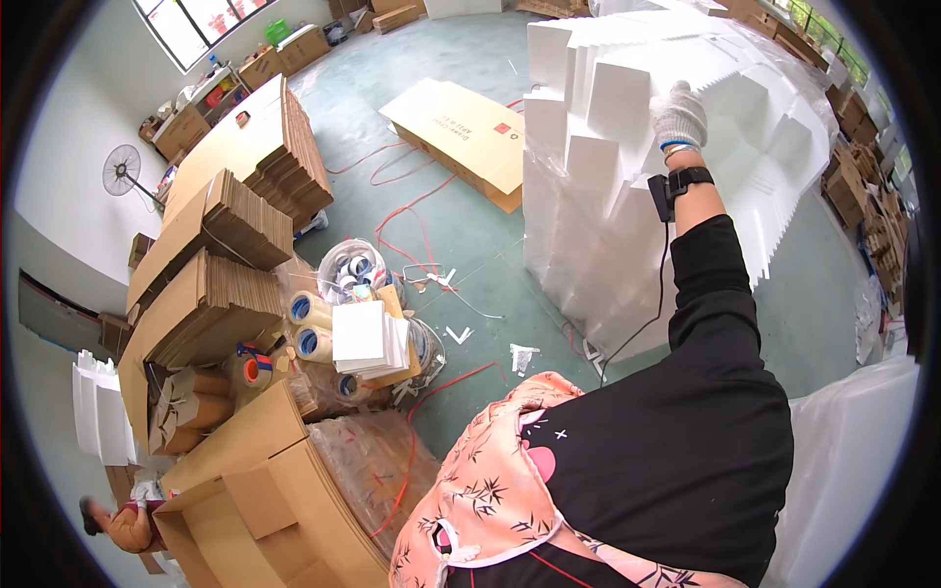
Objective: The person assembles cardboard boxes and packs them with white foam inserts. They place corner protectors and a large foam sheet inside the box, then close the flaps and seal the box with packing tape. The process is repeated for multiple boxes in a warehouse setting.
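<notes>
My right hand (678, 120) wears a white knitted glove and reaches far forward to a tall stack of white foam sheets (569, 196). Its fingers look curled closed at a foam sheet (619, 98) on the stack's upper side; the fingertips are partly hidden. A black device (663, 196) is strapped to that wrist, and a dark cable runs down from it. Clear plastic film wraps part of the stack, whose sheets have stepped, jagged edges. My left hand is outside the picture.
A flat carton (456, 137) lies on the green floor beside red straps (423, 230). Cardboard stacks (250, 157) line the left, near tape rolls (312, 343) and white foam blocks (359, 335). An open carton (274, 510) stands lower left, near another person (135, 527).
</notes>
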`<state>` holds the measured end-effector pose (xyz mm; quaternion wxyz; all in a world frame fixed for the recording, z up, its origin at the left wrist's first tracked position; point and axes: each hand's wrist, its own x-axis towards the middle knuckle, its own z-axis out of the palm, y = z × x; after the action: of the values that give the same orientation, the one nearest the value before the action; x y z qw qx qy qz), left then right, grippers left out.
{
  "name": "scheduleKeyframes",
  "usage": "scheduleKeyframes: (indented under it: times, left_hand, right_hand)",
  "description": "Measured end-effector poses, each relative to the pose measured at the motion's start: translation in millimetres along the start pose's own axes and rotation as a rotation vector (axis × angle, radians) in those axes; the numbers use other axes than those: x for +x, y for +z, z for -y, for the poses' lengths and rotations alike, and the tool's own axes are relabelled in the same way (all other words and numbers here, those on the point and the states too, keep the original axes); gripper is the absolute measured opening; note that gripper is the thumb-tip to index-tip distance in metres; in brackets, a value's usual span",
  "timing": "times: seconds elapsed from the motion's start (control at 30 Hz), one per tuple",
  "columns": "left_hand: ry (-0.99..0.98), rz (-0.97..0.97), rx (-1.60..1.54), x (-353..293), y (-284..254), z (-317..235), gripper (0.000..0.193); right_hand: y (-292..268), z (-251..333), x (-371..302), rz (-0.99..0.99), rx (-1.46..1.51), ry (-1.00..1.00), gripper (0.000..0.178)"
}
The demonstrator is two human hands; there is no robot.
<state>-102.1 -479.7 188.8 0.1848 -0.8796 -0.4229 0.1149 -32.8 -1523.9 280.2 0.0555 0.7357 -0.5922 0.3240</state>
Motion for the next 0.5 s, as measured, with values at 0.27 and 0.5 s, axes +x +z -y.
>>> scheduleKeyframes:
  times: [0.27,0.5]
  left_hand:
    - [-0.078,0.031,-0.022,20.8,20.1,1.8,0.084]
    - [-0.009,0.088,0.037,38.5,21.8,7.7,0.081]
  right_hand:
    - [-88.4,-1.5,-55.6,-0.217,0.578,0.029,0.051]
    - [-42.8,76.3,-166.0,0.905,1.171,-0.238,0.053]
